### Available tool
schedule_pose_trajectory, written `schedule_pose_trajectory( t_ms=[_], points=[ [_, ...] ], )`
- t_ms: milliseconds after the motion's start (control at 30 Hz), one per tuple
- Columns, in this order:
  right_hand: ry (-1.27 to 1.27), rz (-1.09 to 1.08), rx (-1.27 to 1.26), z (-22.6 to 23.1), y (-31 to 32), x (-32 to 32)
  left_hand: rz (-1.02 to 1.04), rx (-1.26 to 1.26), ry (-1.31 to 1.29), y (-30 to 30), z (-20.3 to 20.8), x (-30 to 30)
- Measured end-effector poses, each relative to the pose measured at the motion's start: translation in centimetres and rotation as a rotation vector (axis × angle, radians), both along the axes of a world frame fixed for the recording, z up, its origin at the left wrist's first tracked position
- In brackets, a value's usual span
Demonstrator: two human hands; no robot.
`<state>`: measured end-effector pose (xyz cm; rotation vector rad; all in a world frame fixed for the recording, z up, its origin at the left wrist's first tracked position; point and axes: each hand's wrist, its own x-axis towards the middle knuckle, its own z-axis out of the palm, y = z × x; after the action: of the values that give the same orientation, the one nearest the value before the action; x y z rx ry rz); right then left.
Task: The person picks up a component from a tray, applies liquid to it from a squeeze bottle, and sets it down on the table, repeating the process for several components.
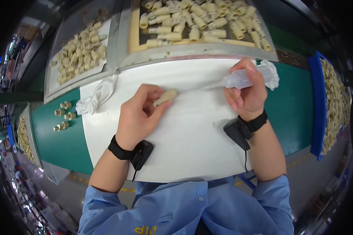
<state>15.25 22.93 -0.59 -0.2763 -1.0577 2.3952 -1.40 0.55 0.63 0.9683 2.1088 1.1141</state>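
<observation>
Between the thumb and fingers of my left hand (139,111) is a cream cylindrical fitting (166,97), held tilted above the white sheet (184,145). My right hand (250,90) is wrapped round a translucent squeeze bottle (239,79) with a long thin nozzle (212,85). The nozzle points left toward the fitting, and its fine tip is hard to make out. A crumpled white cloth (271,74) lies just beyond the bottle. Each wrist wears a black strap with a small black box and a cord.
Many cream fittings fill a wood-edged tray (135,31) at the back and lie on another tray (51,78) at back left. Several brass-ended pieces (70,116) stand on the green mat (47,147) near a white rag (100,94). A blue bin (315,102) of fittings stands at right.
</observation>
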Motion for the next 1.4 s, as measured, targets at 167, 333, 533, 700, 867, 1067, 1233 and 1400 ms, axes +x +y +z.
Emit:
schedule_pose_trajectory(
  t_ms=[167,333,533,700,867,1067,1233,1400],
  points=[
    [-0.167,-0.078,0.091,0.1,-1.0,0.2,0.008,0.117,0.113,0.2,0.0,0.7],
    [-0.196,-0.104,0.205,0.0,-1.1,-0.6,0.097,0.250,0.080,0.7,-0.5,0.6],
    [-0.320,-0.189,0.360,0.7,-2.3,-0.1,0.062,0.148,0.291,-0.5,0.1,1.3],
    [-0.334,-0.202,0.343,0.3,-2.2,-0.3,0.028,0.180,0.356,-0.2,-0.4,1.5],
    [-0.576,-0.258,0.259,2.8,-2.9,-1.4,0.053,0.207,0.359,-0.1,-0.4,2.0],
    [-0.693,-0.271,0.177,2.8,-2.7,-1.5,0.039,0.261,0.431,-0.4,-0.9,1.7],
    [-0.610,-0.282,0.327,2.8,-2.7,-0.9,0.022,0.281,0.438,-0.4,-1.0,1.7],
    [-0.586,-0.273,0.307,3.0,-2.7,-1.1,0.012,0.294,0.461,-0.3,-1.1,1.7]
  ],
)
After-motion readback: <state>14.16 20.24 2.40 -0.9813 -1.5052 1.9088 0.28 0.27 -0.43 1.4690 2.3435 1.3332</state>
